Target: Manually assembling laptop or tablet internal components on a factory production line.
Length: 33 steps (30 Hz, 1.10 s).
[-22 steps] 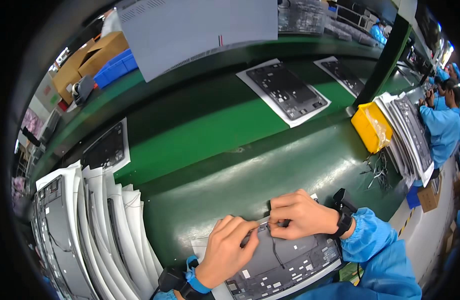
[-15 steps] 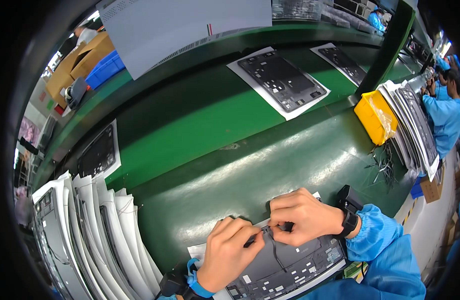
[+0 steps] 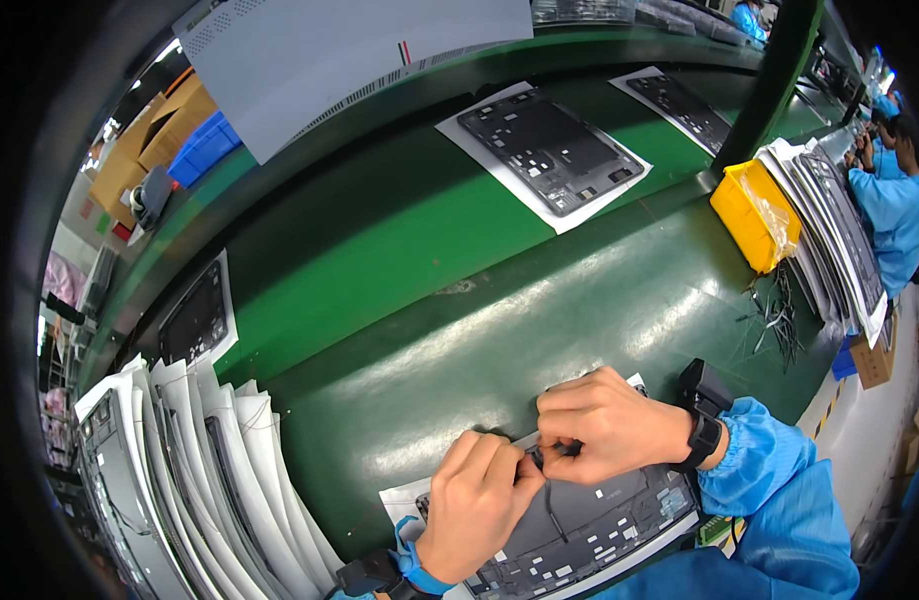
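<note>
In front of me a dark tablet housing [image 3: 590,525], dotted with small white patches, lies on a white sheet [image 3: 400,500]. My left hand [image 3: 483,503] is closed, thumb and fingers pinched together at the housing's far edge. Right beside it my right hand [image 3: 612,428] is closed too, its fingertips almost meeting the left ones. A thin black cable [image 3: 556,515] runs from under the fingertips down across the housing. Whatever the two pinches hold is too small and covered to make out.
Upright stacks of housings with white sheets stand at left [image 3: 230,430] and right [image 3: 830,225]. A yellow bin [image 3: 755,218] sits by the right stack, near loose black strips [image 3: 778,320]. More housings [image 3: 555,150] lie on the green belt [image 3: 380,240]; a green post [image 3: 775,95] rises beyond.
The whole view has shifted slightly. My left hand has turned a little, its fingers now more bunched; my right hand keeps its pinch at the same spot on the housing.
</note>
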{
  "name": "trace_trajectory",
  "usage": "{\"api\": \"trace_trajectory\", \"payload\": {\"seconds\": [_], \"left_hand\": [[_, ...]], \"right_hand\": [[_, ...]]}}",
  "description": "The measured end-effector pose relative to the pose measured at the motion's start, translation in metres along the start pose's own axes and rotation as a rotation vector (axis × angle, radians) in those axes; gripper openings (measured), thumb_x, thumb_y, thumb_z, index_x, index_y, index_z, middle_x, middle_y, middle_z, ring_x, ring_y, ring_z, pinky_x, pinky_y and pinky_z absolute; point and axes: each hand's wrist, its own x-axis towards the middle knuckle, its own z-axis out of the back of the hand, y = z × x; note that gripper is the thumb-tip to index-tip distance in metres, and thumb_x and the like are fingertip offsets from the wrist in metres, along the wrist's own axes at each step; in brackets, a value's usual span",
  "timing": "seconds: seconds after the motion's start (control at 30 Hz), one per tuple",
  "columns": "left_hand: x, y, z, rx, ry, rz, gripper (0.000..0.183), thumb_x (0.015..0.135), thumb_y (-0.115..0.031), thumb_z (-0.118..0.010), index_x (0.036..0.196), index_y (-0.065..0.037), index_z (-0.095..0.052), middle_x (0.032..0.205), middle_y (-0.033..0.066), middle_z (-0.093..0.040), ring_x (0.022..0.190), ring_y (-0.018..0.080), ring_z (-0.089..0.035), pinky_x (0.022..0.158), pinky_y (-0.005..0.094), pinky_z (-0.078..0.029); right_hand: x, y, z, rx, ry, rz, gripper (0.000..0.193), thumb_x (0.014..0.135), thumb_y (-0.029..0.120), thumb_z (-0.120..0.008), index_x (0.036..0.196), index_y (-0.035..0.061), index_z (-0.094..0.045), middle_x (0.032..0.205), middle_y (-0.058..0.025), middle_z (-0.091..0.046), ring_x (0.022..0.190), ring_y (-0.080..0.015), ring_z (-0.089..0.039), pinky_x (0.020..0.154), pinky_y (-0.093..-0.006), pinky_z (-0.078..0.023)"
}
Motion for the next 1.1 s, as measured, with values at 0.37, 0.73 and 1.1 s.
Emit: {"api": "trace_trajectory", "payload": {"seconds": [0.37, 0.73, 1.1], "left_hand": [[0.0, 0.004, 0.013, -0.087, -0.018, 0.005, 0.019, 0.074, 0.001, -0.078, 0.092, 0.0, -0.072, 0.092, 0.0115, -0.068, 0.086, 0.0309, -0.063, 0.074, 0.0394, -0.054], [-0.05, 0.008, 0.021, -0.136, -0.093, 0.209, 0.012, 0.087, 0.003, -0.068, 0.098, -0.001, -0.068, 0.098, 0.0122, -0.065, 0.093, 0.0331, -0.06, 0.083, 0.0418, -0.048], [-0.052, 0.012, 0.031, -0.109, -0.473, 0.196, 0.023, 0.08, 0.006, -0.064, 0.099, -0.007, -0.069, 0.111, 0.0074, -0.064, 0.1, 0.0296, -0.059, 0.088, 0.0402, -0.038]], "right_hand": [[-0.016, 0.006, 0.021, 0.092, -0.136, -0.101, 0.006, 0.078, 0.005, -0.074, 0.078, 0.004, -0.068, 0.079, -0.0084, -0.068, 0.066, -0.0243, -0.07, 0.058, -0.0337, -0.055], [-0.069, 0.067, 0.035, -0.297, -0.322, -0.831, 0.034, 0.09, 0.019, -0.074, 0.104, -0.0114, -0.065, 0.067, -0.0193, -0.069, 0.059, -0.0345, -0.069, 0.058, -0.0419, -0.053], [0.039, -0.023, 0.059, 0.214, -0.174, -0.802, 0.032, 0.107, 0.026, -0.06, 0.092, 0.0009, -0.073, 0.084, 0.006, -0.066, 0.076, -0.0029, -0.054, 0.067, -0.0245, -0.042]]}}
